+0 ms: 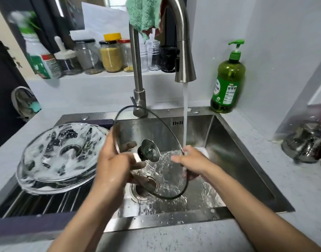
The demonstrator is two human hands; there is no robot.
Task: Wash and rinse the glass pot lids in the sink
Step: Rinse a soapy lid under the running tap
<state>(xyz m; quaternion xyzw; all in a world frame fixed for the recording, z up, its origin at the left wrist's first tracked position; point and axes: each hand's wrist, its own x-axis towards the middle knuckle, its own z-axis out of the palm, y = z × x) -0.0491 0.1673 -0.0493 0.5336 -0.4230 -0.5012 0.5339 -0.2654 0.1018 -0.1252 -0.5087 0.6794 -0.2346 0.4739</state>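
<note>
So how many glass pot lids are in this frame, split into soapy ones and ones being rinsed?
Soapy lid on the rack: 1
Lid being rinsed, held by left hand and right hand: 1
Total: 2

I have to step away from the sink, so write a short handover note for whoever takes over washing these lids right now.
Left hand: grips the left rim of the glass lid being rinsed.
Right hand: holds its right rim, with something white behind it.
The lid is tilted over the sink, under the running faucet.
Done: this lid looks nearly free of suds.
Left: the soapy lids stacked on the rack at left need rinsing.
</note>
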